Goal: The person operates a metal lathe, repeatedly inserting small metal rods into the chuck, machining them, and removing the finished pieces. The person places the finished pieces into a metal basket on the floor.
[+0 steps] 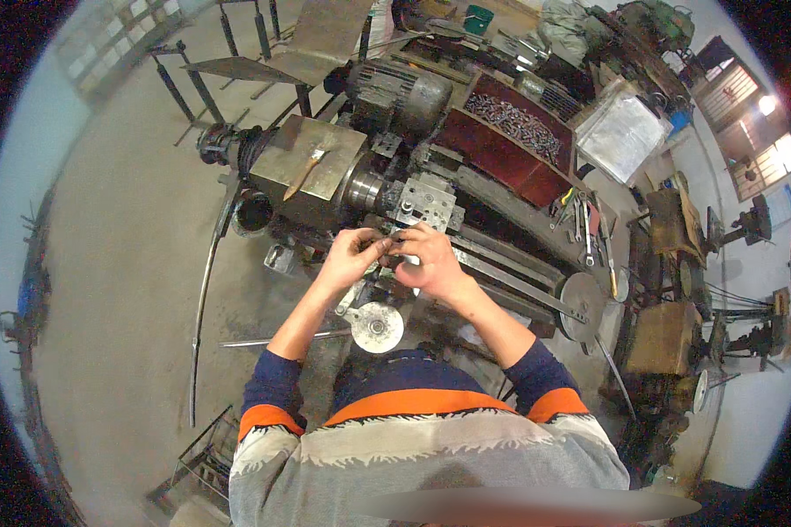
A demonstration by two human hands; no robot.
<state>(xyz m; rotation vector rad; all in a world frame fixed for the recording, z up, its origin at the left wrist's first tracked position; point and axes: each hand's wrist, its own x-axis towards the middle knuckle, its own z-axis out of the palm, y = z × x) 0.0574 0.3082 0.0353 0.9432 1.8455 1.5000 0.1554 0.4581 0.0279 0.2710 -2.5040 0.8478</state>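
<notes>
Both hands pinching a small dark metal part [394,249], left hand [353,255] and right hand [431,261] fingertips meeting, above grey metal lathe [325,167], round silver handwheel [377,328] below.

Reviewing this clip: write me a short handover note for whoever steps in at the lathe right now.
Left hand: fingertips pinched on a small dark part, above the lathe carriage.
Right hand: closed on the same part from the other side; the hands meet.
Nearby: tool post block just beyond the hands, chuck to its left, handwheel below the wrists. Brush lies on the headstock; wrenches lie to the right.
Done: cannot tell.
Left: the part is in hand, not seated anywhere.
</notes>
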